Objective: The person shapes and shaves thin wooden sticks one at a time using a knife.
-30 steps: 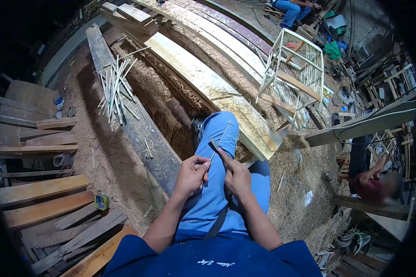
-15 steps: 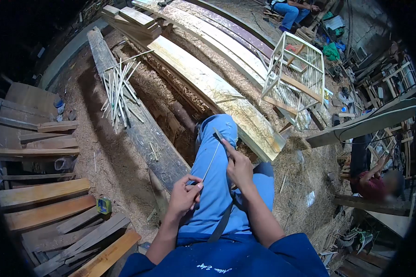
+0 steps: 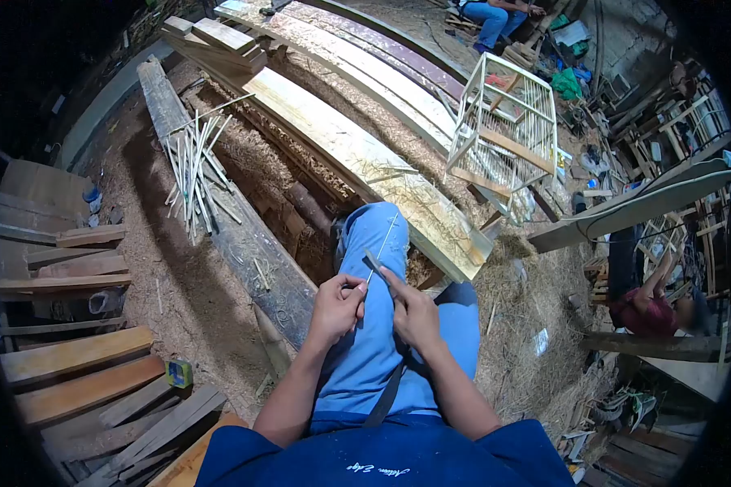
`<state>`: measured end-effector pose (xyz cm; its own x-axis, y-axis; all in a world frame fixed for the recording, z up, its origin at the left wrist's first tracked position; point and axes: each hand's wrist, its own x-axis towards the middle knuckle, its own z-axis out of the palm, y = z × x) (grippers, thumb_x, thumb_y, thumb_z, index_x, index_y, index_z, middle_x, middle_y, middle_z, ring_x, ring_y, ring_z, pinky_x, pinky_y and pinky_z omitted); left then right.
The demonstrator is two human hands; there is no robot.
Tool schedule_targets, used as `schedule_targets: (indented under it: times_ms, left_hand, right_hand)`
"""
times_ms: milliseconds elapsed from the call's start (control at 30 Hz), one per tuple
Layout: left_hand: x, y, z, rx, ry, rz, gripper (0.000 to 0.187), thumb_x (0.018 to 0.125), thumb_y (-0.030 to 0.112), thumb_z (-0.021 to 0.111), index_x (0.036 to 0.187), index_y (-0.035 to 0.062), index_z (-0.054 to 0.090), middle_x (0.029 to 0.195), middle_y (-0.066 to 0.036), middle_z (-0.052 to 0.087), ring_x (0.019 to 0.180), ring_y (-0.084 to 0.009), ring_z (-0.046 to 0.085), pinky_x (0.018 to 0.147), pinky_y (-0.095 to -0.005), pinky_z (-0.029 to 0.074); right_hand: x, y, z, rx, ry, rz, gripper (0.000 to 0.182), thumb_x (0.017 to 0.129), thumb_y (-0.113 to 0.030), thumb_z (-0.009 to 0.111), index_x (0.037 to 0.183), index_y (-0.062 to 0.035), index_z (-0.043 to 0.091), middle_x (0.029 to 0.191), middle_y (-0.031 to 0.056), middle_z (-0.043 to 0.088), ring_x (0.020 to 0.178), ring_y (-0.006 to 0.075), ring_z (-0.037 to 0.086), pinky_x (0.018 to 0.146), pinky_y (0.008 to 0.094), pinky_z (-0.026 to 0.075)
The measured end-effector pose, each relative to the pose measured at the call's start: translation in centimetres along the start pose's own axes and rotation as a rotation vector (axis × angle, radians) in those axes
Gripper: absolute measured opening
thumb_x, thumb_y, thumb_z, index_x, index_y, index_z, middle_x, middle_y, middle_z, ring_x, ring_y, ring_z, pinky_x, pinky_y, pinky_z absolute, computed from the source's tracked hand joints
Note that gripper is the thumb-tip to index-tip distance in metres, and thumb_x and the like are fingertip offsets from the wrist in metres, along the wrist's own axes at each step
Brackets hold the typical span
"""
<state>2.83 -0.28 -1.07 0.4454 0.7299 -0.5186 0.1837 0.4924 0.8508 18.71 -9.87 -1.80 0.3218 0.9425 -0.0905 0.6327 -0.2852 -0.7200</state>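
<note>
Workshop floor is all sawdust and shavings, spreading out on both sides of a long pale plank, which has curls of straw-like shavings at its near end. A scuffed grey board runs along the plank's left, carrying a pile of loose pale sticks. A person in a maroon shirt is well off to the plank's right. The navy shirt below the plank's near end has white script on it, reads like "Action Edge". Slatted cage sits just right of the plank. Left hand pinches a thin stick between thumb and finger, over the jeans knee just left of the plank's near end. Right hand there too, pinching a dark blade against the stick, index finger stretched along it.
</note>
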Motion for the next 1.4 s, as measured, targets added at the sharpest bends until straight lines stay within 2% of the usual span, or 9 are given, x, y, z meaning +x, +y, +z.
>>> schedule_targets:
  times_ms: [67,367,500,567,667,900,933,1067,1400]
  left_hand:
    - [-0.5,-0.3,-0.4,-0.065,-0.014,-0.019,0.014,0.103,0.014,0.062,0.108,0.0009,0.063,0.058,0.0,0.057,0.038,-0.0056,0.04,0.034,-0.0232,0.029]
    - [-6.8,-2.0,-2.4,-0.128,0.007,-0.066,0.01,0.102,0.012,0.063,0.106,0.0026,0.062,0.058,0.003,0.053,0.042,-0.0033,0.04,0.038,-0.0212,0.027]
    - [-7.6,-2.3,-2.7,-0.174,-0.016,-0.058,0.01,0.102,0.011,0.063,0.107,0.0026,0.061,0.057,0.002,0.053,0.04,-0.0036,0.04,0.036,-0.0219,0.028]
    - [-7.4,-0.9,-2.2,-0.125,0.021,-0.079,0.01,0.102,0.012,0.062,0.107,0.0025,0.061,0.057,0.0,0.056,0.038,-0.005,0.041,0.035,-0.0223,0.029]
    - [-6.0,0.4,-1.6,-0.096,0.027,-0.074,0.012,0.103,0.013,0.062,0.107,0.0021,0.061,0.059,-0.002,0.06,0.037,-0.0063,0.043,0.034,-0.0225,0.03]
    - [-2.2,1.1,0.0,0.015,0.036,-0.023,0.018,0.103,0.016,0.061,0.105,-0.0018,0.063,0.06,-0.004,0.062,0.039,-0.007,0.048,0.035,-0.0241,0.034]
    - [-2.0,0.9,0.1,0.027,0.041,-0.006,0.018,0.103,0.015,0.061,0.104,-0.0024,0.064,0.06,-0.004,0.062,0.04,-0.0069,0.049,0.037,-0.0238,0.036]
    - [-2.1,-0.3,0.2,0.018,0.045,0.014,0.016,0.103,0.015,0.061,0.107,-0.0009,0.064,0.06,-0.002,0.061,0.038,-0.0053,0.045,0.034,-0.0228,0.031]
    - [-6.4,-1.6,-2.0,-0.101,0.022,-0.086,0.018,0.102,0.015,0.065,0.109,-0.0013,0.066,0.059,-0.001,0.06,0.038,-0.0046,0.042,0.034,-0.0228,0.028]
  right_hand:
    - [0.8,0.3,0.1,0.04,0.062,-0.032,0.061,0.088,-0.004,0.053,0.143,-0.03,0.06,0.088,0.0142,0.069,0.078,0.0356,0.069,0.071,0.0452,0.054]
    - [2.9,0.5,0.5,-0.03,0.101,-0.035,0.069,0.084,0.001,0.054,0.144,-0.0333,0.059,0.091,0.0157,0.07,0.082,0.0357,0.07,0.075,0.0464,0.054]
    - [4.1,1.7,0.9,0.019,0.152,-0.029,0.052,0.096,-0.012,0.058,0.143,-0.0346,0.058,0.094,0.0154,0.072,0.087,0.0394,0.07,0.078,0.0487,0.054]
    - [3.9,1.8,1.0,0.106,0.154,-0.066,0.046,0.098,-0.015,0.062,0.142,-0.0269,0.06,0.093,0.0189,0.069,0.087,0.0411,0.068,0.078,0.0477,0.053]
    - [2.2,0.7,-0.1,0.181,0.125,-0.156,0.045,0.095,-0.008,0.068,0.139,-0.0117,0.063,0.09,0.0173,0.059,0.075,0.0297,0.059,0.07,0.0382,0.049]
    - [-1.4,-0.6,-0.4,0.215,0.038,-0.262,0.047,0.092,-0.005,0.071,0.138,-0.0149,0.065,0.092,0.0157,0.061,0.076,0.0298,0.061,0.068,0.0374,0.05]
    - [-1.5,-0.4,-0.2,0.214,0.023,-0.229,0.047,0.093,-0.005,0.069,0.138,-0.0188,0.065,0.092,0.0162,0.062,0.078,0.0339,0.065,0.069,0.0427,0.053]
    - [-1.2,0.2,0.1,0.159,0.012,-0.19,0.048,0.092,-0.006,0.066,0.137,-0.0216,0.066,0.089,0.0139,0.063,0.077,0.0348,0.066,0.068,0.0447,0.053]
    - [2.2,3.5,0.1,0.12,0.184,-0.091,0.05,0.091,-0.005,0.064,0.137,-0.0234,0.066,0.086,0.0147,0.063,0.078,0.036,0.066,0.072,0.0446,0.052]
